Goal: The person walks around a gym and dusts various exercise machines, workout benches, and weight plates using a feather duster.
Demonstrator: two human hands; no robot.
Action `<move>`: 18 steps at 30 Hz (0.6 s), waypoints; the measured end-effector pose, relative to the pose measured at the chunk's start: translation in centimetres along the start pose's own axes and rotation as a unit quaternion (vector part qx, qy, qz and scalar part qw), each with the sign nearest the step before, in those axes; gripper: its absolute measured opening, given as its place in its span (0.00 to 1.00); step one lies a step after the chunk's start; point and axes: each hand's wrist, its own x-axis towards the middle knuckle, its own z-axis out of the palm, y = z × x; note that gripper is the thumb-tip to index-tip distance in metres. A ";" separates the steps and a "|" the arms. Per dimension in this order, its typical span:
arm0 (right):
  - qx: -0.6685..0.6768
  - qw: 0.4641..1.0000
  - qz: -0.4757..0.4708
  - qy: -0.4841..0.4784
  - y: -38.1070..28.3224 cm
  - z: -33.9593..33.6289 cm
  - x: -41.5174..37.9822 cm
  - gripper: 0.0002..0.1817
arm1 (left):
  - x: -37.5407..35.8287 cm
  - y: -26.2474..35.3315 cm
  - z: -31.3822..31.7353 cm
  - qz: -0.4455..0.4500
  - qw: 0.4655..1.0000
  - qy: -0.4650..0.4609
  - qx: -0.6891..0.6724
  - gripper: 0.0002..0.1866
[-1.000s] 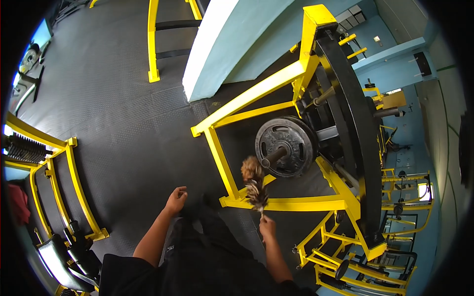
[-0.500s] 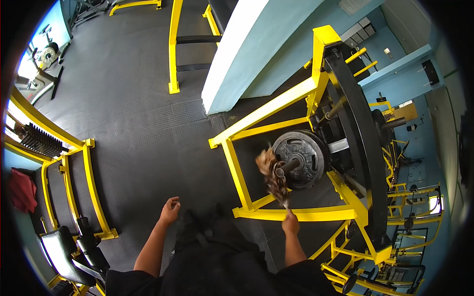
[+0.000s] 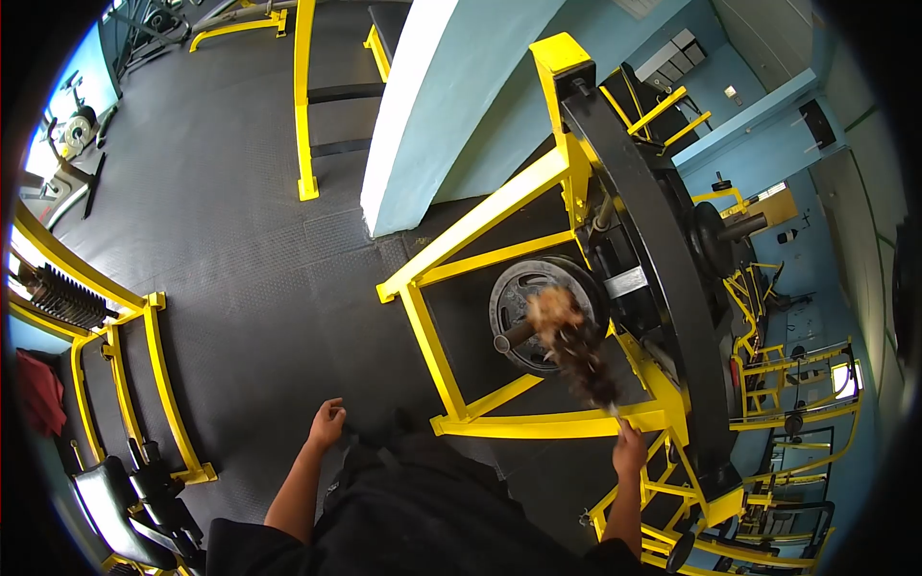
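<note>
My right hand is closed round the handle of a brown feather duster, over the lower yellow bar of the machine. The duster's blurred feathers lie over the right part of a dark weight plate, beside the metal peg that sticks out of it. Whether the feathers touch the plate cannot be told. My left hand hangs over the dark floor with nothing in it, its fingers loosely apart.
A yellow machine frame surrounds the plate, with a long black beam at its right. A pale blue wall stands ahead. Another yellow machine and a black padded seat are at left.
My right hand and the duster have moved right, and the feathers have gone from the peg's left side to its right. The view has shifted, so the machine appears further left.
</note>
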 end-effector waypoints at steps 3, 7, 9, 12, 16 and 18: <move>0.020 0.998 -0.051 -0.003 -4.8 2.0 7.8 0.18 | 0.5 2.3 2.0 0.014 1.000 0.004 0.019 0.22; -0.119 0.969 -0.214 -0.039 -14.6 -0.1 16.3 0.18 | -0.4 6.2 3.5 0.007 0.999 0.036 0.024 0.22; -0.134 0.947 -0.292 -0.021 -19.0 0.2 19.2 0.15 | -0.9 6.2 3.8 0.013 0.998 0.055 -0.027 0.21; -0.081 0.921 -0.382 0.002 -27.4 0.6 19.2 0.09 | -3.8 6.0 3.7 0.022 0.990 0.121 -0.066 0.20; 0.087 0.871 -0.475 -0.086 -38.0 1.4 12.3 0.11 | -10.9 2.7 1.9 -0.018 0.956 0.229 -0.184 0.21; 0.155 0.818 -0.539 -0.128 -41.6 5.3 8.3 0.15 | -14.8 0.3 0.8 -0.026 0.931 0.305 -0.197 0.21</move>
